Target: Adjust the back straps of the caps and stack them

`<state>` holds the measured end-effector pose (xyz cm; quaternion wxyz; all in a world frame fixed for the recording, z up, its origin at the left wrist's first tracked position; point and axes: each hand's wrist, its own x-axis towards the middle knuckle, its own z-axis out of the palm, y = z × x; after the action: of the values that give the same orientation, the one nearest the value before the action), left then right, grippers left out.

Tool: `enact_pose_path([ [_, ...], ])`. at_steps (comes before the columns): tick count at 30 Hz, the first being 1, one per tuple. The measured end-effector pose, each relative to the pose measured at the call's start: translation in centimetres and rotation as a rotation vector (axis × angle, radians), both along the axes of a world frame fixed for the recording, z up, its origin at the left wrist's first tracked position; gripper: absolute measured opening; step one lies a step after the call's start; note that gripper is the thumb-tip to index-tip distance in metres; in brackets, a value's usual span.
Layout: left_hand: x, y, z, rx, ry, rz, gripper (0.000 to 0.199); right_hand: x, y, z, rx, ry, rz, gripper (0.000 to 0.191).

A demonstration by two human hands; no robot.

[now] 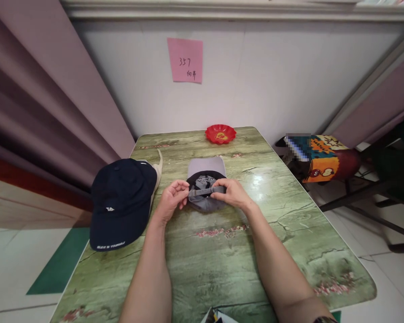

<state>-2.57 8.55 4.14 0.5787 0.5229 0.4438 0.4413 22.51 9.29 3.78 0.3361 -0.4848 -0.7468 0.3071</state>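
A grey baseball cap (207, 165) lies on the table with its brim pointing away from me and its inside partly showing. Its adjustable back strap (202, 192) runs across the opening between my hands. My left hand (173, 197) pinches the strap's left end, by the buckle. On the other side, my right hand (230, 193) grips the strap's right part between thumb and fingers. Left of my left hand sits a navy cap (123, 199) with white lettering on its brim, and a beige cap (159, 168) shows partly behind it.
A red scalloped dish (220, 134) stands near the far edge of the green wood-patterned table (215, 269). A pink note (185, 60) is stuck on the wall behind. Right of the table is a stool with a colourful printed cover (323, 159). Some papers (218, 316) poke in at the bottom edge.
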Motion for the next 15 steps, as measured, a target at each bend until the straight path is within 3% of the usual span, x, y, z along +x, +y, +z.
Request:
enact_pose_path([
  [5, 0.5, -0.1, 0.2, 0.063, 0.161, -0.067, 0.026, 0.6, -0.2, 0.5, -0.075, 0.087, 0.091, 0.019],
  [10, 1.7, 0.0, -0.1, 0.170, 0.193, -0.062, 0.020, -1.0, -0.7, 1.7, 0.096, 0.011, 0.000, 0.023],
  [15, 2.8, -0.1, -0.5, 0.069, 0.138, -0.072, 0.024, -3.2, -1.2, 2.1, 0.220, -0.240, -0.043, 0.029],
])
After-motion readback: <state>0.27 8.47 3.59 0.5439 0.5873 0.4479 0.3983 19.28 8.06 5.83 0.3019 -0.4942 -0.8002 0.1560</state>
